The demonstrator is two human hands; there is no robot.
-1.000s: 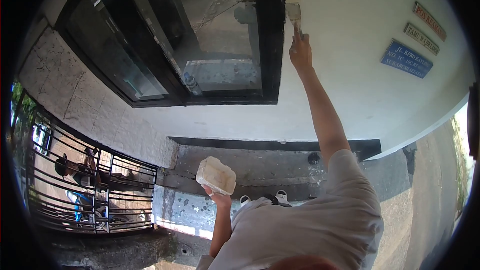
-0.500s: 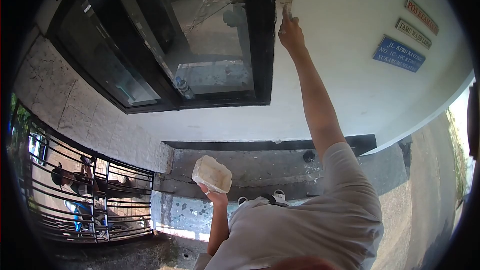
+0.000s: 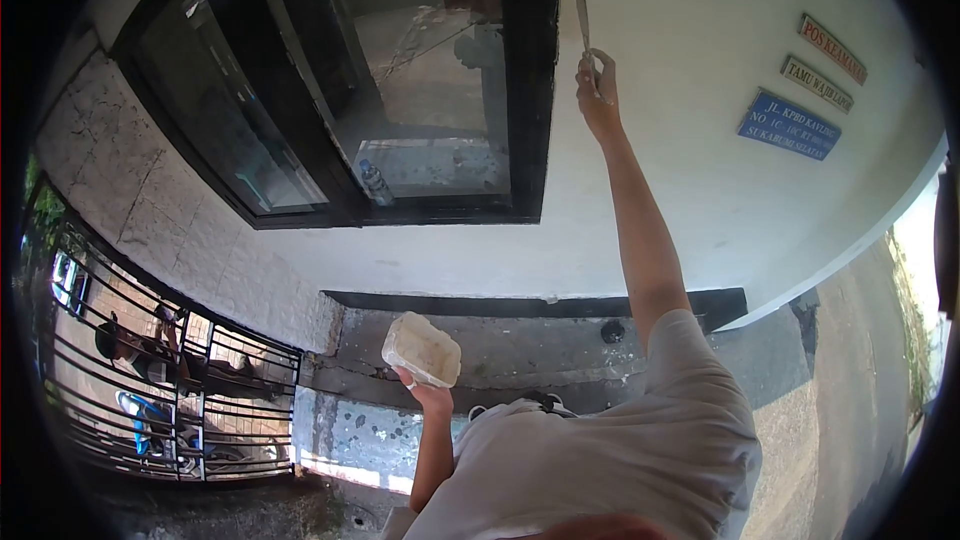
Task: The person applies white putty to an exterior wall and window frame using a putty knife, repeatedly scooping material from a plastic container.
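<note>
Right hand [image 3: 598, 100] clamped on thin metal putty knife [image 3: 583, 22], blade edge-on above grip beside black window frame [image 3: 528, 80]; left hand [image 3: 432, 395] gripping white plastic tub [image 3: 421, 349]. White wall [image 3: 690, 120] mostly smooth; filling probably near-finished.

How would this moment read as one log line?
right hand: holds scraper at wall by window frame | left hand: holds tub

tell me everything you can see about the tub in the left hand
The tub is a small rectangular container with rounded corners, of pale, cloudy plastic as it looks, smeared with whitish paste. The left hand holds it from below at chest height, tilted, with its open side turned toward the wall. How much it holds cannot be told. Nothing else touches it; the right hand is far above it, holding a scraper.
</note>
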